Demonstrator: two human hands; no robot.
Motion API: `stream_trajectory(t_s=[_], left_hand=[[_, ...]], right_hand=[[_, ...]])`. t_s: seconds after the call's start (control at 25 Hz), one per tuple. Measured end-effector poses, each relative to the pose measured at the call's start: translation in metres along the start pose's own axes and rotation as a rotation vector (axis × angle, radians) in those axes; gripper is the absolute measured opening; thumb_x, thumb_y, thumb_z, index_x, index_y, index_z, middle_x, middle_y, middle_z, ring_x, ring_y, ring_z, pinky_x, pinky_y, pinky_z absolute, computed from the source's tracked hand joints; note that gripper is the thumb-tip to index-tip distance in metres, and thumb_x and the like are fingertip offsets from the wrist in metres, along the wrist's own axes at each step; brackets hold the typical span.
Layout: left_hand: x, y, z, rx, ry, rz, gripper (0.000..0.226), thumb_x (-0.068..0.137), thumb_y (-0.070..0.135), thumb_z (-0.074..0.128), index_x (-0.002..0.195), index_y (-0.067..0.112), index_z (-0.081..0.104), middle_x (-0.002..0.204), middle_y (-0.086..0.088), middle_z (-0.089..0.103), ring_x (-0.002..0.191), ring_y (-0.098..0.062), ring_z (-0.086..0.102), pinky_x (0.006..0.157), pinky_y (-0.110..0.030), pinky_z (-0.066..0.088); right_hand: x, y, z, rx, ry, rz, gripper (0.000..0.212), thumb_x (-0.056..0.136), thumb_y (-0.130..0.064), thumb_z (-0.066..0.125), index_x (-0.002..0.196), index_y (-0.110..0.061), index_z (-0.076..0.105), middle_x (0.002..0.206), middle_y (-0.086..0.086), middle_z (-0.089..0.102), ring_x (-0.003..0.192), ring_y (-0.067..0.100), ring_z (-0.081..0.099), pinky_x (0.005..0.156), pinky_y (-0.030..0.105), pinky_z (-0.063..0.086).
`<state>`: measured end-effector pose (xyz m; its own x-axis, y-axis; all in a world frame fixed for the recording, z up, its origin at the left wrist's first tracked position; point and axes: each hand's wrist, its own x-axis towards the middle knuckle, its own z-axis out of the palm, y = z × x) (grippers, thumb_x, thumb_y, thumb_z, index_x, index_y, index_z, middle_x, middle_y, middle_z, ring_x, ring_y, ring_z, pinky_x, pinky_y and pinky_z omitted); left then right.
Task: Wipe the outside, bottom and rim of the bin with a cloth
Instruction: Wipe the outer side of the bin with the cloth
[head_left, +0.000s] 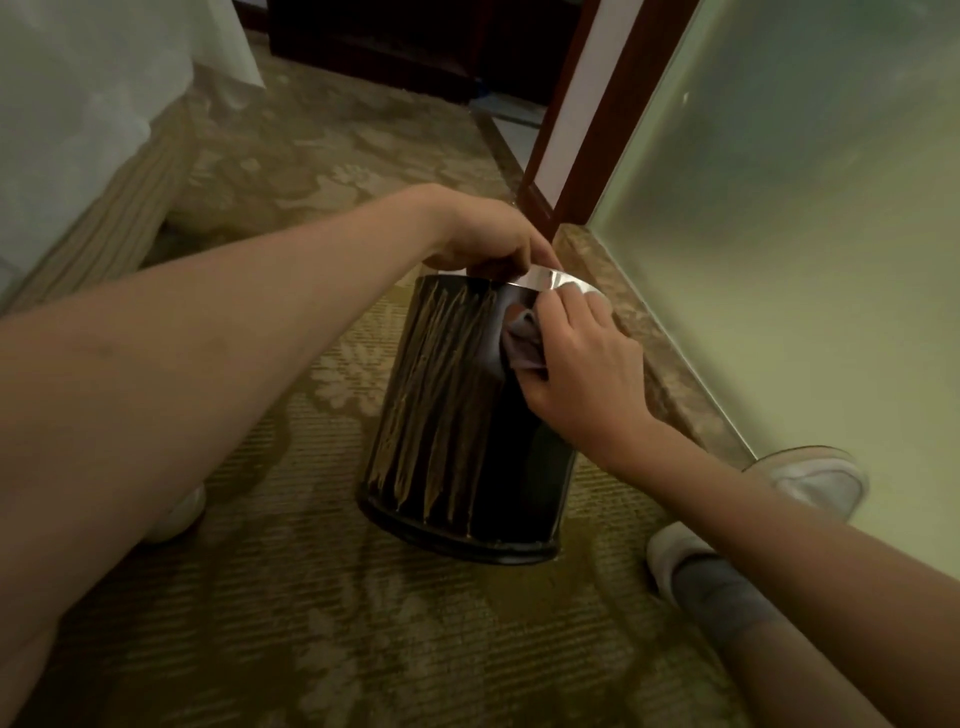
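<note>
A dark glossy bin (452, 415) with gold streaks lies tilted on the patterned carpet, its base toward me and its silver rim (550, 280) at the far end. My left hand (488, 234) grips the rim from above with curled fingers. My right hand (582, 358) holds a bunched grey cloth (522, 340) and presses it against the bin's upper side, just below the rim. Most of the cloth is hidden under my fingers.
A frosted glass panel (805, 234) and a marble sill (649, 338) run along the right. A dark wooden door frame (587, 119) stands behind the bin. A bed with white linen (78, 130) is at the left. My white-slippered feet (675, 556) flank the bin.
</note>
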<state>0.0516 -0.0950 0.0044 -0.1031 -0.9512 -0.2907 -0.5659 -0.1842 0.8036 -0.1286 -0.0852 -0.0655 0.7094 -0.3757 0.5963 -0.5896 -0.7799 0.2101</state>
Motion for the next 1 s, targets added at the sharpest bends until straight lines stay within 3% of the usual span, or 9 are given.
stream_trajectory(t_s=[0.12,0.2,0.44,0.56,0.68,0.76,0.84,0.92,1.0], left_hand=[[0.0,-0.001,0.001,-0.008,0.044,0.009,0.043,0.095,0.001,0.036,0.124,0.023,0.06,0.111,0.0,0.063,0.101,-0.016,0.061,0.079,-0.029,0.049],[0.0,-0.003,0.0,-0.023,0.072,0.006,0.044,0.096,0.001,0.035,0.124,0.022,0.06,0.113,-0.001,0.063,0.105,-0.017,0.061,0.086,-0.032,0.05],[-0.005,0.003,0.005,-0.032,0.057,0.02,0.038,0.096,0.004,0.036,0.114,0.022,0.065,0.112,0.0,0.064,0.102,-0.016,0.062,0.082,-0.028,0.049],[-0.009,0.014,0.013,0.057,-0.015,0.046,0.035,0.097,0.007,0.039,0.115,0.025,0.063,0.114,0.002,0.063,0.103,-0.013,0.061,0.078,-0.026,0.046],[-0.012,0.015,0.012,0.118,-0.016,0.056,0.037,0.097,0.008,0.041,0.125,0.025,0.059,0.119,0.002,0.06,0.105,-0.011,0.058,0.081,-0.027,0.045],[-0.016,0.011,0.007,0.112,-0.025,0.03,0.038,0.099,0.011,0.04,0.129,0.027,0.057,0.121,0.002,0.06,0.107,-0.013,0.057,0.088,-0.031,0.045],[-0.018,0.006,0.001,0.084,-0.051,-0.002,0.036,0.1,0.015,0.04,0.127,0.03,0.058,0.118,0.001,0.06,0.107,-0.016,0.057,0.092,-0.034,0.044],[-0.017,0.002,-0.003,0.043,-0.068,-0.014,0.029,0.099,0.018,0.044,0.118,0.028,0.064,0.111,-0.001,0.06,0.102,-0.018,0.055,0.092,-0.034,0.043],[-0.011,-0.003,-0.002,-0.02,-0.054,0.005,0.025,0.094,0.015,0.052,0.112,0.018,0.069,0.105,-0.005,0.057,0.096,-0.021,0.05,0.088,-0.032,0.039]], right_hand=[[-0.028,-0.011,0.0,0.083,-0.082,-0.051,0.025,0.077,-0.026,0.066,0.088,-0.012,0.05,0.089,0.005,0.052,0.078,0.022,0.05,0.05,0.025,0.023],[-0.051,-0.023,0.001,0.141,-0.153,-0.104,0.027,0.078,-0.028,0.069,0.089,-0.013,0.049,0.09,0.004,0.051,0.078,0.019,0.048,0.052,0.023,0.021],[-0.116,-0.056,-0.007,0.256,-0.395,-0.237,0.035,0.077,-0.041,0.063,0.098,-0.019,0.045,0.096,-0.001,0.051,0.082,0.014,0.048,0.055,0.022,0.026],[-0.117,-0.066,-0.023,0.364,-0.641,-0.162,0.027,0.083,-0.044,0.055,0.096,-0.021,0.047,0.095,-0.003,0.054,0.083,0.015,0.053,0.056,0.027,0.037],[-0.077,-0.041,-0.043,0.765,-0.972,0.122,0.02,0.085,-0.032,0.068,0.096,-0.017,0.059,0.095,-0.003,0.066,0.084,0.014,0.065,0.074,0.035,0.056],[-0.042,-0.012,-0.054,0.967,-0.862,0.344,0.028,0.08,-0.026,0.076,0.103,-0.013,0.066,0.095,0.005,0.073,0.085,0.018,0.07,0.082,0.042,0.057],[-0.012,0.012,-0.062,0.814,-0.517,0.409,0.032,0.073,-0.032,0.08,0.096,-0.013,0.068,0.089,0.006,0.072,0.08,0.022,0.069,0.077,0.043,0.056],[0.006,0.023,-0.062,0.552,-0.294,0.367,0.029,0.075,-0.037,0.078,0.086,-0.013,0.065,0.082,0.003,0.065,0.074,0.02,0.06,0.064,0.029,0.048],[0.019,0.023,-0.054,0.406,-0.208,0.263,0.026,0.081,-0.038,0.073,0.076,-0.017,0.058,0.078,0.001,0.054,0.07,0.017,0.049,0.057,0.016,0.032]])
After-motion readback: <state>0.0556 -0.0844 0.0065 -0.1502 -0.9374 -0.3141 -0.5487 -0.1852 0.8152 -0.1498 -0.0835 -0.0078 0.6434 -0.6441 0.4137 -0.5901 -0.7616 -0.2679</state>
